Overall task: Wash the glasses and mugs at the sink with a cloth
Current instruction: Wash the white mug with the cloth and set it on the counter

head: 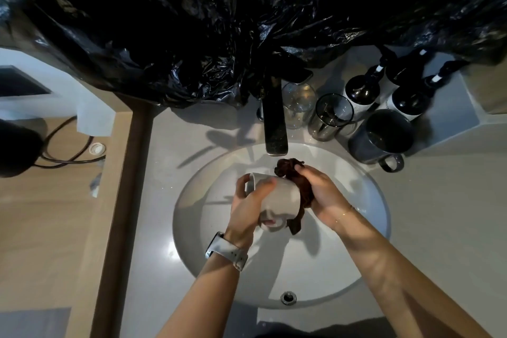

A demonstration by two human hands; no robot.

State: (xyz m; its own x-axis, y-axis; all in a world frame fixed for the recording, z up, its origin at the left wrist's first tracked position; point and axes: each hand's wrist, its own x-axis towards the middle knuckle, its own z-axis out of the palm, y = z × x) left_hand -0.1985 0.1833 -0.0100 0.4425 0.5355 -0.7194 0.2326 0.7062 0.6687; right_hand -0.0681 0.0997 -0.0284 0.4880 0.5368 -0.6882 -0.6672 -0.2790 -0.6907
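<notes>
Over the white oval sink, my left hand grips a pale grey mug lying on its side, fingers curled round its body. My right hand holds a dark brown cloth bunched against the mug's right end. A black faucet reaches over the basin just behind them. On the counter at the right of the faucet stand a clear glass, a smoky glass and a dark mug with its handle toward me.
Two dark pump bottles stand behind the glasses. Black plastic sheeting hangs across the back. A wooden surface at the left carries a black cable and a dark device. The overflow hole sits near the front rim.
</notes>
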